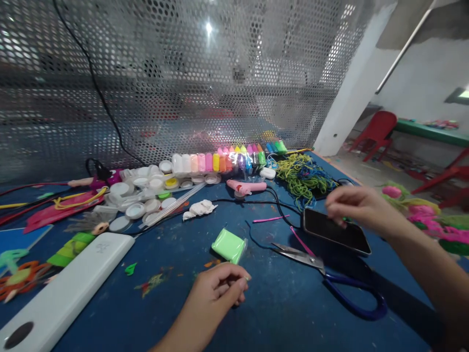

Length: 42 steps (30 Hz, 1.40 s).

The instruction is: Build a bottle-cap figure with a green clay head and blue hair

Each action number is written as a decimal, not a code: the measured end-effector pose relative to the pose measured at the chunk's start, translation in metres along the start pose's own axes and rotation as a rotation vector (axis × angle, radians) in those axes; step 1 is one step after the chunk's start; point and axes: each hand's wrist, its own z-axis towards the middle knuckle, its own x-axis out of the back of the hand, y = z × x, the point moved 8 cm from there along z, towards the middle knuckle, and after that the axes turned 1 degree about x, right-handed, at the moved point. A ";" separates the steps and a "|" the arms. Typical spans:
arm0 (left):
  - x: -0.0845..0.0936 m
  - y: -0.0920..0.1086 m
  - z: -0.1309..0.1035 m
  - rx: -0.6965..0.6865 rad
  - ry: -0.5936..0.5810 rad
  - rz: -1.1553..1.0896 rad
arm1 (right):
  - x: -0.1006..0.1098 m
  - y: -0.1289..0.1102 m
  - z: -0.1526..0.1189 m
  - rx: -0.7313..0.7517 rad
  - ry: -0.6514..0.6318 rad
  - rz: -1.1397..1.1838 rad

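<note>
My left hand (222, 291) rests low over the blue table, its fingers curled and the thumb against them. What it holds, if anything, is hidden. Just beyond its knuckles lies a light green clay pack (229, 245) in clear wrap. My right hand (350, 205) hovers above a black smartphone (333, 231), fingers bent down and drawn together; their tips are partly hidden. Between the hands lie scissors (304, 256) with dark blue handles, blades slightly apart and pointing left. A thin pink strip (302, 241) lies by the blades, and another pink strip (271, 219) is farther back.
A long white device (69, 288) lies at left. Behind are lidded tubs (135, 211), colored clay packs (220, 163), a pink glue gun (247, 187), crumpled tissue (200, 209) and tangled yarn (300, 176). Perforated metal sheeting (190, 73) stands along the back edge.
</note>
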 end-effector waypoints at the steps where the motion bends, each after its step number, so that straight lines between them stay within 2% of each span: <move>1: 0.000 0.001 0.000 0.000 0.002 0.004 | -0.017 -0.005 -0.005 -0.011 -0.096 -0.034; 2: 0.000 0.002 0.000 -0.001 0.003 0.012 | -0.040 -0.010 -0.009 -0.008 -0.215 -0.123; 5: -0.002 0.006 -0.001 -0.020 0.005 0.055 | -0.111 -0.026 -0.014 0.097 -0.443 -0.513; 7: -0.003 0.007 -0.001 -0.040 0.002 0.090 | -0.150 -0.033 -0.012 0.136 -0.523 -0.578; 10: -0.003 0.009 -0.001 -0.063 0.002 0.135 | -0.181 -0.031 -0.008 0.143 -0.542 -0.665; 13: -0.002 0.012 -0.002 -0.088 0.002 0.167 | -0.185 -0.029 -0.006 0.169 -0.515 -0.689; 15: -0.002 0.013 -0.002 -0.096 0.003 0.167 | -0.175 -0.030 -0.002 0.194 -0.476 -0.668; 17: -0.001 0.013 -0.003 -0.086 0.003 0.160 | -0.150 -0.032 0.012 0.186 -0.384 -0.651; 20: -0.002 0.011 -0.002 -0.073 -0.005 0.137 | -0.083 -0.029 0.049 0.107 -0.111 -0.686; 22: -0.002 0.010 -0.002 -0.080 -0.009 0.128 | -0.037 -0.018 0.072 0.055 0.056 -0.734; 24: -0.003 0.010 -0.002 -0.093 -0.010 0.134 | -0.007 0.004 0.089 0.002 0.119 -0.773; 26: -0.003 0.012 -0.002 -0.095 -0.008 0.149 | 0.004 0.033 0.099 -0.055 0.121 -0.797; 29: -0.002 0.015 -0.003 -0.093 0.003 0.170 | 0.001 0.072 0.106 -0.124 0.117 -0.801; 32: -0.002 0.015 -0.004 -0.102 0.007 0.171 | -0.004 0.088 0.117 -0.139 0.107 -0.761; 34: -0.002 0.012 -0.004 -0.101 0.000 0.154 | 0.006 0.081 0.129 -0.124 0.149 -0.724; 39: -0.002 0.003 -0.001 -0.080 -0.014 0.118 | 0.067 0.027 0.152 -0.048 0.441 -0.637; 41: -0.001 0.003 0.000 -0.085 -0.021 0.105 | 0.073 0.010 0.155 -0.003 0.481 -0.595; 42: -0.001 0.003 -0.001 -0.089 -0.025 0.102 | 0.067 0.006 0.156 0.019 0.462 -0.570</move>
